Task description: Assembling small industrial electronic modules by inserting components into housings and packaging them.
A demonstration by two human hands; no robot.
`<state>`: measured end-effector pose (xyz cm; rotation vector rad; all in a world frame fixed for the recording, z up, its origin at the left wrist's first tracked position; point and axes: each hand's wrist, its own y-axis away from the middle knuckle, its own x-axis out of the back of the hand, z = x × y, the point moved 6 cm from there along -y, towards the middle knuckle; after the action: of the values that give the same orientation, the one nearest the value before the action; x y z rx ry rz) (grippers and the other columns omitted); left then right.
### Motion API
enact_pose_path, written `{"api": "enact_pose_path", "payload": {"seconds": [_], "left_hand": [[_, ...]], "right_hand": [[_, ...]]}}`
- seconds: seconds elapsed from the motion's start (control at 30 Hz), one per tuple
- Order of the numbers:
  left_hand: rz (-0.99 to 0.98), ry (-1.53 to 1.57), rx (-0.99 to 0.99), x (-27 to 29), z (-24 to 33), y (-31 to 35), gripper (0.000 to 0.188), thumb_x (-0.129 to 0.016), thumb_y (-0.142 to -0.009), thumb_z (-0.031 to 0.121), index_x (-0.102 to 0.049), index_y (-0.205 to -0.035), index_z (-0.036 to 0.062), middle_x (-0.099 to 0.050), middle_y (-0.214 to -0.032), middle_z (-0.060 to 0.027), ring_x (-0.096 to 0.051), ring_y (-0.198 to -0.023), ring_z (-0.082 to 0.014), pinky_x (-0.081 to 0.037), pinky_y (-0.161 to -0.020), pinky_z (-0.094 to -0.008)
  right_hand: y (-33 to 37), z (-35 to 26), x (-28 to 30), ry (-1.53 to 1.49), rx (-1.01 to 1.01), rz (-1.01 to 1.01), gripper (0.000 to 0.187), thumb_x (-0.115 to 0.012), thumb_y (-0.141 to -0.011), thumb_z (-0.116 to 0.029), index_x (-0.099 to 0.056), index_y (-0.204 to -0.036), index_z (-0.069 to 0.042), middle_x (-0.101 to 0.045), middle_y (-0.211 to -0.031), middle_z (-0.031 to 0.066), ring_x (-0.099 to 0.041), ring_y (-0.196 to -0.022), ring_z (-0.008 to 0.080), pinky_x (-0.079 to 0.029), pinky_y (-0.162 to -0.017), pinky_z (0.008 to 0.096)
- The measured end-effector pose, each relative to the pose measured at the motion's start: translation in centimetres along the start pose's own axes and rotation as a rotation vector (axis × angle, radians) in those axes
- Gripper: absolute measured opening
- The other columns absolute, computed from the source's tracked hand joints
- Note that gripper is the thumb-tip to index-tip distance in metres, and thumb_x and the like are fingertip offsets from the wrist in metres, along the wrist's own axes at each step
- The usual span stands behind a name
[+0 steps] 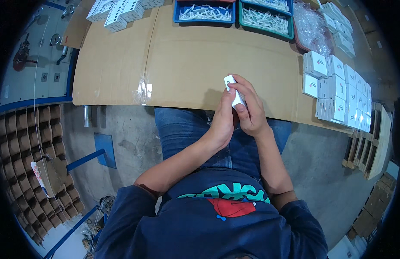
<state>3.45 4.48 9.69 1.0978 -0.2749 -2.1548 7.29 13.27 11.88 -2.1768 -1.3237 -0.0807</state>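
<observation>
A small white box (238,100) with dark print on its side is held between my two hands, above the near edge of the cardboard-covered table. My left hand (224,114) grips it from the left, thumb pressed on its side. My right hand (251,105) wraps round the other side, with the fingers over the top end and the thumb lower down. The box stands tilted, and its lower end is hidden by my hands.
Flattened cardboard (200,64) covers the table. At the back, a blue tray (204,21) and a green tray (267,32) hold many small white pieces. A bin of clear plastic bags (312,28) sits beside them. White boxes are stacked at right (338,93) and far left (124,15).
</observation>
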Motion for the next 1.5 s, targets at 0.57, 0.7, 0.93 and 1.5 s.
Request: {"api": "enact_pose_path", "payload": {"seconds": [0.57,0.7,0.93,1.5], "left_hand": [[0.024,0.029,0.011,1.0,-0.2,-0.6,0.057,-0.040,-0.107,0.054,-0.048,-0.138,0.0064,-0.056,-0.128,-0.0081,-0.056,-0.124,-0.0196,-0.044,-0.106,-0.0376],[0.036,0.034,0.003,1.3,0.0,-0.4,0.056,-0.040,-0.107,0.054,-0.048,-0.137,0.0065,-0.056,-0.127,-0.0080,-0.056,-0.124,-0.0196,-0.044,-0.106,-0.0379],[0.064,0.056,0.040,1.8,-0.4,-0.1,0.055,-0.039,-0.107,0.054,-0.049,-0.136,0.0078,-0.057,-0.125,-0.0072,-0.057,-0.122,-0.0192,-0.045,-0.105,-0.0382],[0.074,-0.047,-0.025,3.3,2.0,-1.5,0.072,-0.045,-0.104,0.066,-0.043,-0.148,0.0094,-0.061,-0.129,-0.0131,-0.062,-0.122,-0.0239,-0.057,-0.096,-0.0398]], "right_hand": [[0.0,0.4,-0.8,-0.019,-0.069,-0.022,0.043,-0.049,-0.107,-0.031,-0.059,-0.135,0.000,-0.054,-0.145,0.0261,-0.056,-0.131,0.0422,-0.044,-0.111,0.0447],[0.0,0.3,-1.2,-0.029,-0.078,-0.041,0.042,-0.048,-0.107,-0.029,-0.059,-0.135,0.001,-0.055,-0.144,0.0262,-0.055,-0.131,0.0424,-0.043,-0.111,0.0451],[0.1,0.2,-1.6,-0.026,-0.085,-0.070,0.040,-0.048,-0.108,-0.028,-0.059,-0.134,0.001,-0.056,-0.143,0.0265,-0.055,-0.132,0.0430,-0.043,-0.111,0.0447],[-1.1,0.0,-0.1,-0.044,-0.407,-0.252,0.059,-0.076,-0.092,-0.035,-0.062,-0.141,-0.006,-0.052,-0.153,0.0174,-0.051,-0.139,0.0324,-0.044,-0.111,0.0428]]}}
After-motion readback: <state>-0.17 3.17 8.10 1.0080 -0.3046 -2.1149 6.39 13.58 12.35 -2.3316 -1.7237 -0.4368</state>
